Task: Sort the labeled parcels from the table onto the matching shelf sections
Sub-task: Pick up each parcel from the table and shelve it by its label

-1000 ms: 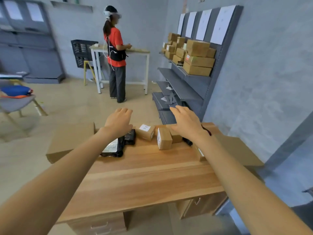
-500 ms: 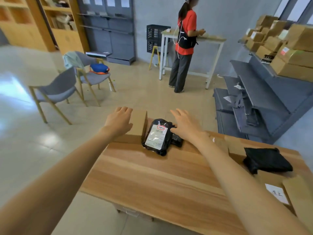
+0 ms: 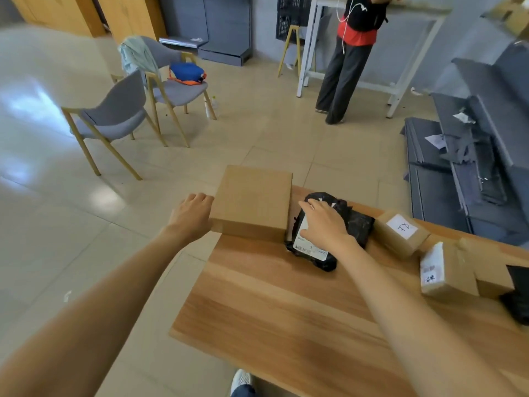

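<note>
my left hand presses its fingers against the flat cardboard box at the surface's eleven o'clock corner; my right hand rests, fingers relaxed, on the black poly mailer just beside it at three o'clock.

Single head-worn view, wide-angle, looking forward and steeply down across the table's left corner from close range; floor, chairs and shelves lie beyond the table.
</note>
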